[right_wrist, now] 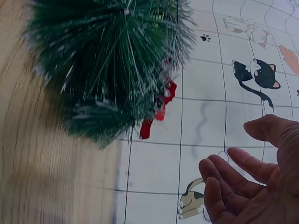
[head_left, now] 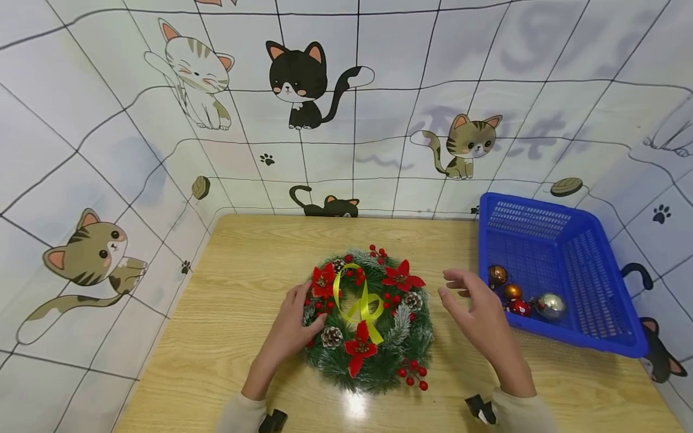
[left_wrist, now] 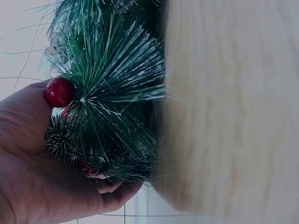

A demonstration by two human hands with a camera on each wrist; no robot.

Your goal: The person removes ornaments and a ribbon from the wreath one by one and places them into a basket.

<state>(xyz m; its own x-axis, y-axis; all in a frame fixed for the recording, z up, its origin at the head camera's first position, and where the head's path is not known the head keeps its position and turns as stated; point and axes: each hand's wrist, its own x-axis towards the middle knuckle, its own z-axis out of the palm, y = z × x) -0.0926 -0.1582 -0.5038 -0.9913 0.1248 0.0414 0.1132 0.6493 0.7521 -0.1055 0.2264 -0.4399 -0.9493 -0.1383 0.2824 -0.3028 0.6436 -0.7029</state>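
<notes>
**Left grip on wreath rim, right grip free**

The left hand (head_left: 292,328) is curled onto the wreath (head_left: 370,325) at its left rim; in the left wrist view the fingers (left_wrist: 110,198) are seen wrapped under the needles w/ a red berry (left_wrist: 59,91) against the thumb side. The right hand (head_left: 476,313) is held apart from everything, fingers relaxed & spread, nothing clasped; the palm is seen empty in the right wrist view.

The wreath lies flat on the desk (head_left: 233,288), just right of the left grip & just left of the right hand, w/ a small gap on that side. A yellow ribbon (head_left: 360,304) is looped across its centre hole; red poinsettia flowers (head_left: 402,276), pine cones (head_left: 331,337) & berry clusters are set round the ring. Right of the free hand a blue basket (head_left: 563,234) stands on the desk, holding shiny baubles (head_left: 550,305) bunched at its near-left corner.

Judgement on handling: the wreath is best steadied from the rim, as now, w/ pressure taken on the branch body, not on berries or flowers, which look lightly fixed & could be pulled off. If the ring is to be turned or lifted, a 2nd hold opposite the left grip would keep it level. The needles should be squeezed lightly; the frosted tips look easily bent. The ribbon loop is best left clear of the fingers.
</notes>
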